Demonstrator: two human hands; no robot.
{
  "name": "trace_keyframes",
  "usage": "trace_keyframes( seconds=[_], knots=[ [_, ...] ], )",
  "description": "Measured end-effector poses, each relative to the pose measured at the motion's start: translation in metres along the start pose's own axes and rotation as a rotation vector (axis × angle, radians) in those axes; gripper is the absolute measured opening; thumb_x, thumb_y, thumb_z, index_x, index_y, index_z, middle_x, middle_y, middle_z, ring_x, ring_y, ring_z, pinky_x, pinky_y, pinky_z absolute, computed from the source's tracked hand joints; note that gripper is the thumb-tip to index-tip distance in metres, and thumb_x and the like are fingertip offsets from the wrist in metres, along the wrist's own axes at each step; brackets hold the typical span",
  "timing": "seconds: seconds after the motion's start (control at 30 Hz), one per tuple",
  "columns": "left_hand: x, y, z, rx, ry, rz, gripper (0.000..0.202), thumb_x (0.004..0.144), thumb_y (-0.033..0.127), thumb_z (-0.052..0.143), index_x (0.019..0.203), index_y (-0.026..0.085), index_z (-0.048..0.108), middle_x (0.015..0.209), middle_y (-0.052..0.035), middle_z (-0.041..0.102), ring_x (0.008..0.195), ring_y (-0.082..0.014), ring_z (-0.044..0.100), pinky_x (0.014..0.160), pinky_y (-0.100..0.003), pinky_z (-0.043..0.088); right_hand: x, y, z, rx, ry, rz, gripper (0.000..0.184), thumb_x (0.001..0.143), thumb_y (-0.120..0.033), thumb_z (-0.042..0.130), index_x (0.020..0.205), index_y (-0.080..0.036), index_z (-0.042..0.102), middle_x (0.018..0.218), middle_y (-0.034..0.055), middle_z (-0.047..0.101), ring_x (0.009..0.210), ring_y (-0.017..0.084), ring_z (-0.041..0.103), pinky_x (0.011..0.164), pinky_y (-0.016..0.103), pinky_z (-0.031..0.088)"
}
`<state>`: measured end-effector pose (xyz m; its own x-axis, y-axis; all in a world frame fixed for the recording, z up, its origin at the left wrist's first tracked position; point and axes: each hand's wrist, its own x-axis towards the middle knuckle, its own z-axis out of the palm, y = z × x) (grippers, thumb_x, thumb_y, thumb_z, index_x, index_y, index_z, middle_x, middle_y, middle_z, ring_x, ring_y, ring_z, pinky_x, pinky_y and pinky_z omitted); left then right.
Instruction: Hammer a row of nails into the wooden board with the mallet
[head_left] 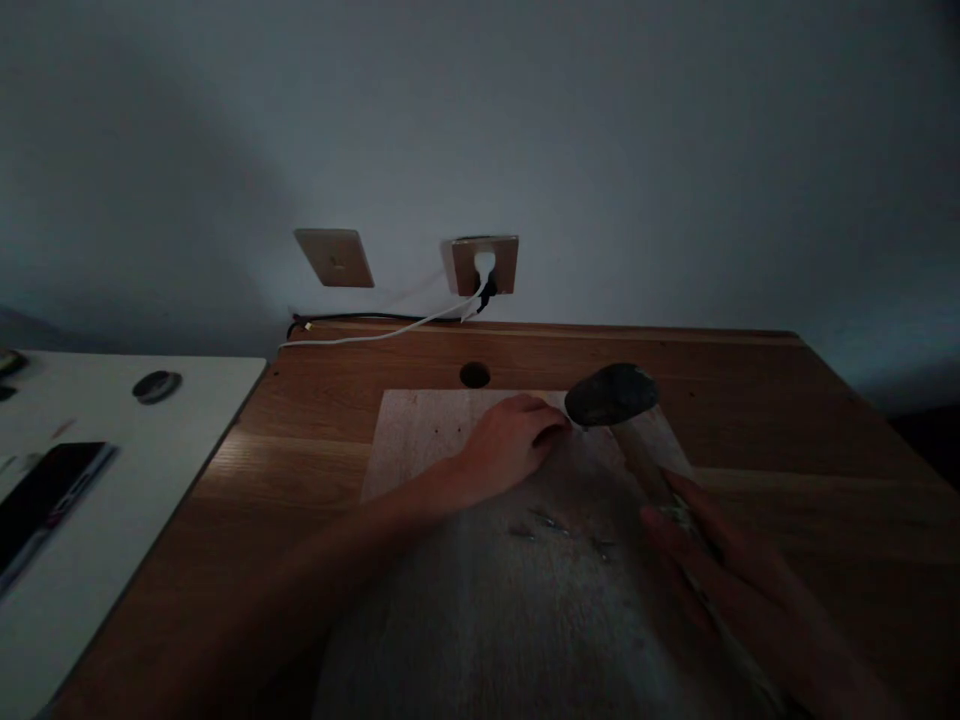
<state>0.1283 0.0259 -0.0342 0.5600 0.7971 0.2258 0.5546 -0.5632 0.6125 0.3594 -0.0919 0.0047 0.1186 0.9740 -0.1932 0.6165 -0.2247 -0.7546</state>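
Note:
A pale wooden board (480, 610) lies flat on the brown wooden desk. My left hand (510, 445) rests over its far part, fingertips pinched together; whatever is between them is too small and dark to make out. Right beside those fingertips is the dark head of a hammer (611, 394), tilted just above the board. My right hand (720, 565) is wrapped round the hammer's handle, which slants down toward the lower right. Several loose nails (551, 522) lie on the board between my two hands.
On the left stands a white tabletop (97, 590) with a phone-like dark slab (56, 500) and a dark round object (156, 386). A cable hole (474, 375) sits behind the board. A white cable (375, 338) runs from the wall socket (504, 265) along the desk's back edge.

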Motion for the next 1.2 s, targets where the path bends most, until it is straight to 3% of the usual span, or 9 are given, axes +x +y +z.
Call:
trace_keyframes(
  seconds=[0.17, 0.37, 0.53, 0.73, 0.83, 0.9, 1.0, 1.1, 1.2],
  knots=[
    [-0.001, -0.006, 0.002, 0.106, -0.011, 0.076, 0.022, 0.099, 0.018, 0.06, 0.115, 0.02, 0.075, 0.11, -0.0068, 0.077, 0.105, -0.0199, 0.071, 0.097, -0.037, 0.06, 0.007, -0.012, 0.017, 0.239, -0.191, 0.05, 0.051, 0.096, -0.068, 0.057, 0.121, -0.025, 0.066, 0.046, -0.0075, 0.052, 0.041, 0.016, 0.05, 0.044, 0.028, 0.043],
    [-0.003, -0.024, -0.015, 0.155, -0.011, 0.083, 0.022, 0.098, 0.015, 0.059, 0.113, 0.019, 0.075, 0.112, -0.0081, 0.076, 0.107, -0.0212, 0.069, 0.102, -0.042, 0.059, 0.023, -0.037, 0.038, 0.409, -0.165, -0.008, 0.047, 0.102, -0.059, 0.054, 0.129, -0.021, 0.058, 0.052, -0.0101, 0.05, 0.038, 0.012, 0.041, 0.042, 0.024, 0.034],
    [-0.006, -0.05, -0.038, 0.065, 0.012, -0.006, 0.021, 0.097, 0.014, 0.059, 0.109, 0.019, 0.075, 0.111, -0.0064, 0.075, 0.107, -0.0185, 0.069, 0.101, -0.036, 0.057, 0.048, -0.046, 0.058, 0.435, -0.132, -0.062, 0.044, 0.104, -0.06, 0.052, 0.125, -0.021, 0.056, 0.057, -0.0092, 0.053, 0.039, 0.01, 0.043, 0.04, 0.023, 0.033],
    [-0.008, -0.05, -0.046, -0.078, 0.041, -0.144, 0.037, 0.091, 0.014, 0.065, 0.128, 0.02, 0.067, 0.111, -0.0048, 0.075, 0.101, -0.0172, 0.07, 0.1, -0.034, 0.056, 0.066, -0.068, 0.03, 0.123, -0.226, -0.132, 0.062, 0.098, -0.063, 0.058, 0.139, -0.017, 0.058, 0.045, -0.0091, 0.051, 0.038, 0.015, 0.049, 0.04, 0.024, 0.04],
    [-0.007, -0.045, -0.047, -0.16, 0.043, -0.233, 0.037, 0.088, 0.015, 0.068, 0.124, 0.02, 0.065, 0.101, -0.002, 0.075, 0.088, -0.0151, 0.069, 0.091, -0.032, 0.057, 0.064, -0.074, 0.01, 0.018, -0.265, -0.118, 0.067, 0.095, -0.066, 0.059, 0.142, -0.018, 0.063, 0.045, -0.0073, 0.054, 0.037, 0.017, 0.053, 0.038, 0.026, 0.043],
    [-0.006, -0.043, -0.048, -0.186, 0.038, -0.279, 0.026, 0.086, 0.02, 0.073, 0.111, 0.019, 0.067, 0.095, -0.0016, 0.075, 0.084, -0.015, 0.068, 0.085, -0.03, 0.057, 0.06, -0.071, 0.003, -0.074, -0.218, -0.145, 0.065, 0.094, -0.068, 0.058, 0.139, -0.022, 0.068, 0.054, -0.0023, 0.065, 0.044, 0.02, 0.062, 0.045, 0.029, 0.053],
    [-0.004, -0.044, -0.048, -0.203, 0.041, -0.322, 0.023, 0.085, 0.024, 0.077, 0.105, 0.019, 0.067, 0.092, -0.0017, 0.074, 0.081, -0.0151, 0.068, 0.079, -0.028, 0.055, 0.055, -0.057, 0.001, -0.22, -0.116, -0.24, 0.067, 0.09, -0.074, 0.058, 0.134, -0.027, 0.075, 0.085, 0.0073, 0.081, 0.077, 0.03, 0.078, 0.075, 0.04, 0.067],
    [-0.004, -0.045, -0.047, -0.243, 0.049, -0.336, 0.037, 0.085, 0.017, 0.074, 0.121, 0.022, 0.065, 0.094, -0.0002, 0.075, 0.083, -0.0143, 0.07, 0.078, -0.026, 0.055, 0.054, -0.038, -0.001, -0.275, -0.114, -0.26, 0.068, 0.09, -0.076, 0.057, 0.139, -0.03, 0.073, 0.113, 0.0087, 0.082, 0.107, 0.036, 0.078, 0.098, 0.047, 0.063],
    [-0.004, -0.044, -0.046, -0.229, 0.059, -0.323, 0.047, 0.085, 0.015, 0.074, 0.13, 0.024, 0.062, 0.094, 0.0003, 0.076, 0.084, -0.0145, 0.071, 0.08, -0.027, 0.056, 0.053, -0.024, -0.004, -0.284, -0.171, -0.248, 0.069, 0.094, -0.075, 0.052, 0.146, -0.033, 0.067, 0.131, 0.0068, 0.077, 0.119, 0.037, 0.074, 0.101, 0.048, 0.061]
  ],
)
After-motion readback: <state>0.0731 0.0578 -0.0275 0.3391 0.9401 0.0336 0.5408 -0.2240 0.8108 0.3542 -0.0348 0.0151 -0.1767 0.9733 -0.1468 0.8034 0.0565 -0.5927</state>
